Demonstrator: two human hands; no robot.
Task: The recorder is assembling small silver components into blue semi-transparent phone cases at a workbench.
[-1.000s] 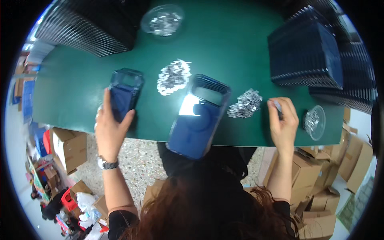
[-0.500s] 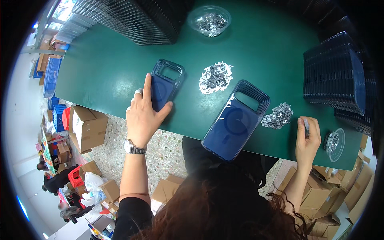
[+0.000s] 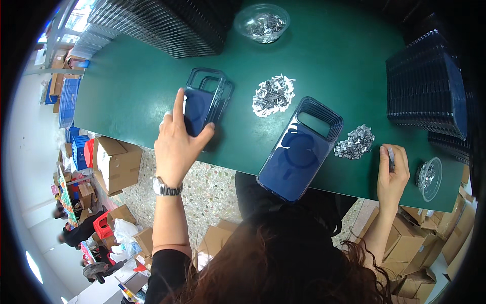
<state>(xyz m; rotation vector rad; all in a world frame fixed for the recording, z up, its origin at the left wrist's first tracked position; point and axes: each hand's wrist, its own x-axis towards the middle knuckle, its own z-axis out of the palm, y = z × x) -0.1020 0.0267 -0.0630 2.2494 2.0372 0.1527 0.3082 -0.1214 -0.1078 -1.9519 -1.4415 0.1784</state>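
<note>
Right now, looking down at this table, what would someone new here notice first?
Probably the blue phone cases, stacked right of centre and jutting past the near edge of the green table. Next, the small silvery pieces: one pile lies beyond the stack to its left, another heap just to its right. Further left, the left hand has a similar case in its grip.

A green table (image 3: 136, 96) is carrying 1 heap of small pieces (image 3: 273, 96) right of the left hand (image 3: 176, 147) and another heap (image 3: 355, 143) just left of the right hand (image 3: 394, 172). 1 clear bowl (image 3: 244, 25) is sitting beyond the left hand, another bowl (image 3: 434, 188) just right of the right hand. Stacked phone cases (image 3: 293, 162) are lying between the hands; dark stacks (image 3: 425, 88) are standing beyond each.
</note>
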